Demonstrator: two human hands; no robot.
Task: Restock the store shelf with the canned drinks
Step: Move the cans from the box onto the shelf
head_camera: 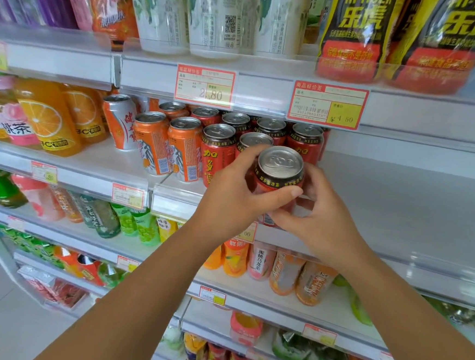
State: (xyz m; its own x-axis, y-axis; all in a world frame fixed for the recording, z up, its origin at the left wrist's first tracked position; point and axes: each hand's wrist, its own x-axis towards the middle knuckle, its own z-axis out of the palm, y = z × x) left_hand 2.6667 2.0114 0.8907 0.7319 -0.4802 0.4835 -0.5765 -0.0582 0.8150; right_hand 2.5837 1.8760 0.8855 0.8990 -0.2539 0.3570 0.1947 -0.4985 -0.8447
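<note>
White shelf point(399, 198) crosses mid-frame; red cans point(217, 150) stand on it at centre; orange cans point(152, 142) just left of them; juice bottles point(48, 119) at far left.

Held can point(279, 177): we saw it upright at the front edge of the shelf point(398, 209), our left hand point(228, 207) on it at 8 o'clock and our right hand point(323, 232) at 4 o'clock.
Can rows point(219, 138): they stood from 9 to 12 o'clock of it, running back on the shelf.
Bottles point(48, 116): we noted them farther out at 9 o'clock, beyond the rows.
Price tags point(327, 104): they sat on the rail above, at 12 to 1 o'clock.
</note>
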